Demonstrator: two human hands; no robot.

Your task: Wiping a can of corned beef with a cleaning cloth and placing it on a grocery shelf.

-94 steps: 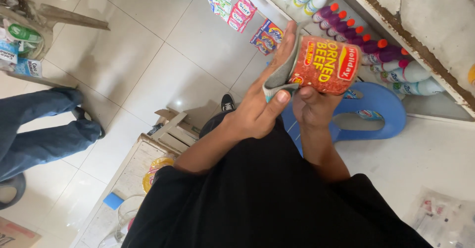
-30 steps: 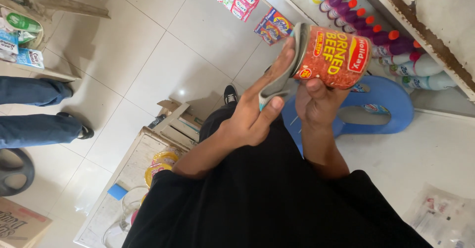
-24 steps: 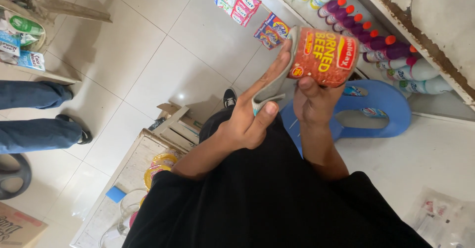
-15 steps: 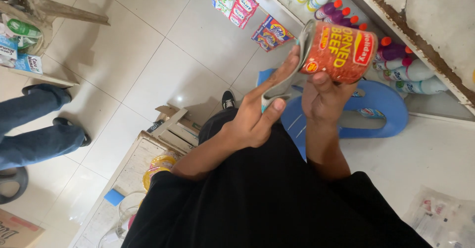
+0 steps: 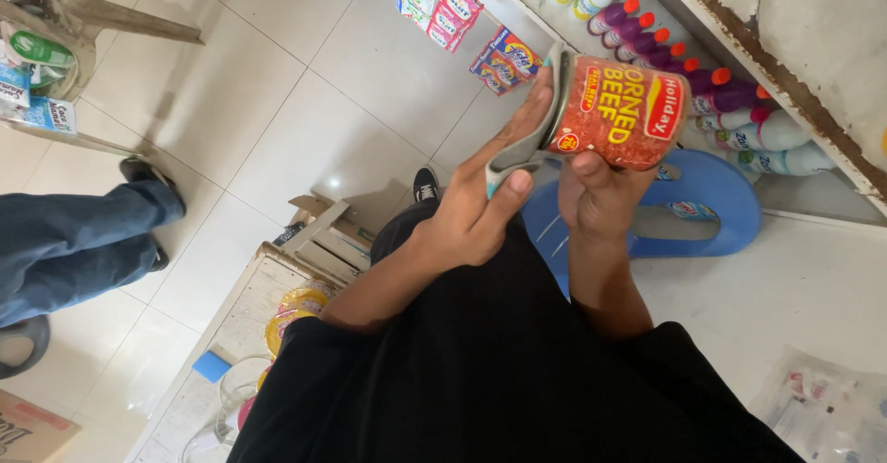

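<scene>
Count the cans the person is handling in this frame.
1. A red can is held up by the right hand, while the left hand presses a grey opener against its end. Others may be hidden.

We wear a plain black short-sleeved shirt (image 5: 490, 380), loose over the chest and belly, its sleeves ending above our elbows. Both forearms are bare, with no watch, ring or glove on our left hand (image 5: 471, 223) or right hand (image 5: 596, 195). Below, one black shoe (image 5: 425, 186) with a small white mark shows.
</scene>
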